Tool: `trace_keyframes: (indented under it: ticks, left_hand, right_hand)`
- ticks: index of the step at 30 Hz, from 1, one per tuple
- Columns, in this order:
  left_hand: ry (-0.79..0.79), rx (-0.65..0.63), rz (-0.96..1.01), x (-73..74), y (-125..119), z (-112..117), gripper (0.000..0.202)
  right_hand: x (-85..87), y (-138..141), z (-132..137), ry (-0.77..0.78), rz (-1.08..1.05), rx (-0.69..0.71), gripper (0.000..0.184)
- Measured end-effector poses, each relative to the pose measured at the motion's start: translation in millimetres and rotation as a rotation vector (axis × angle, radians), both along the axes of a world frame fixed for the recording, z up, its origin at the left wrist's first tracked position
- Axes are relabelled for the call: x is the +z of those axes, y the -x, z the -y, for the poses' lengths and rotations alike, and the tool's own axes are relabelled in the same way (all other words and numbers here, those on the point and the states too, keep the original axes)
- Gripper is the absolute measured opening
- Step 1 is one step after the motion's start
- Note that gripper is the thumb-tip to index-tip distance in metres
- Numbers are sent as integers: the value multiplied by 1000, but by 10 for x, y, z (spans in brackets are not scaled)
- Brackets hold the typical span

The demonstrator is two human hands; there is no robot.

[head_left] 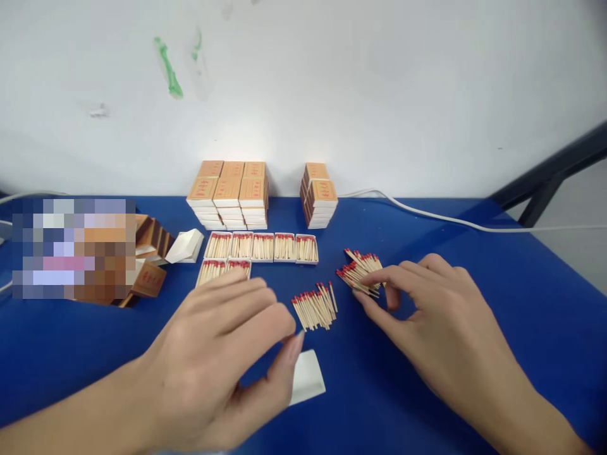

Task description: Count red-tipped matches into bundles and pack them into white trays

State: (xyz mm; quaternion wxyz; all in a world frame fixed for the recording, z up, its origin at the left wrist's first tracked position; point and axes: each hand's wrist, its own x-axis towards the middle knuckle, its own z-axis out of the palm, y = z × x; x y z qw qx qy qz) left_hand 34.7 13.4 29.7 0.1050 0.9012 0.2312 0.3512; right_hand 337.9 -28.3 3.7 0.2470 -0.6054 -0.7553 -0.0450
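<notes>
My right hand (427,303) has its thumb and index finger closed around matches at the near side of a red-tipped pile (363,265). To the left of that pile, a second group of loose matches (315,306) lies fanned on the blue table. My left hand (222,354) hovers in front of this group with thumb and index finger brought together; whatever is between the fingertips cannot be made out. An empty white matchbox tray (310,376) shows beside the left thumb, partly covered by that hand. Behind it, several matchbox trays (263,248) full of matches stand in rows.
Stacked matchboxes (226,193) stand against the white wall, with a smaller stack (320,196) to their right. More matchbox covers (149,278) and a white tray (186,245) lie at left, beside a blurred patch. A white cable (427,215) runs along the back edge.
</notes>
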Motion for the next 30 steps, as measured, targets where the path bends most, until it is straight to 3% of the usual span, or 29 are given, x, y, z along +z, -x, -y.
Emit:
trace_keyframes:
  ticks: [2,6,14,21,30]
  left_hand:
    - [-56,51,-10,-141,61,129,8]
    - [-4,137,-84,-312,90,252,42]
    - [135,201,-203,-283,180,406,64]
    - [156,243,-152,-386,170,493,52]
    - [148,176,-177,-341,209,482,48]
  right_hand:
    - [2,-11,36,8,42,1,18]
    - [-8,-1,48,9,72,-1,18]
    - [-28,29,22,94,-4,25,24]
    - [102,159,30,183,-262,15,19]
    - [105,383,-53,327,-468,-31,21]
